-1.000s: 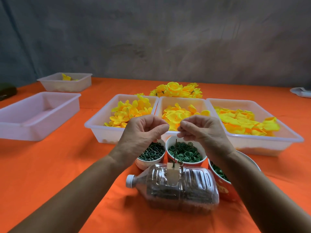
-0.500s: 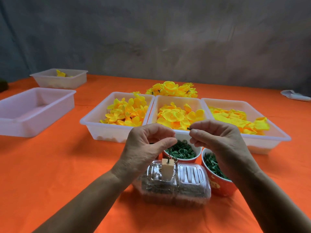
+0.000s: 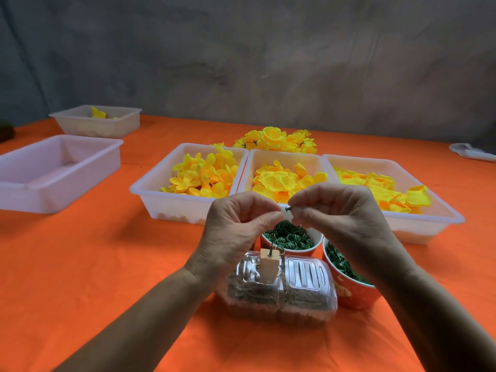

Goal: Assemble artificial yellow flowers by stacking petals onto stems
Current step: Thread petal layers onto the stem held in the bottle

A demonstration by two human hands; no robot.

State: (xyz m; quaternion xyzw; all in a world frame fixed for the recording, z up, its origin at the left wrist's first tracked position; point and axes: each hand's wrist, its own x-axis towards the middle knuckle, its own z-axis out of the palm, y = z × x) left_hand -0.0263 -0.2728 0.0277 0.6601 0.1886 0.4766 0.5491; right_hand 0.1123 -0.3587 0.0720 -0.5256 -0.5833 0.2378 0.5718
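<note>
My right hand (image 3: 335,213) pinches a small green stem piece (image 3: 289,208) whose head sticks out to the left. My left hand (image 3: 236,224) is curled close beside it, thumb and forefinger tips together; what they hold is hidden. Below them a thin wire stands in a small wooden block (image 3: 268,264) set on a clear plastic bottle (image 3: 295,291) lying on its side. Behind the hands, three white trays (image 3: 161,200) hold yellow petals (image 3: 204,173). A heap of finished yellow flowers (image 3: 273,139) lies further back.
A red cup of green rings (image 3: 292,237) and a red cup of green leaf pieces (image 3: 346,267) stand right of the bottle. An empty white tray (image 3: 53,167) and another tray (image 3: 99,120) with a few petals sit at left on the orange tablecloth (image 3: 94,264).
The view shifted so the table scene moved left and down. Both hands stayed together above the block, and the green stem piece now shows at my right fingertips.
</note>
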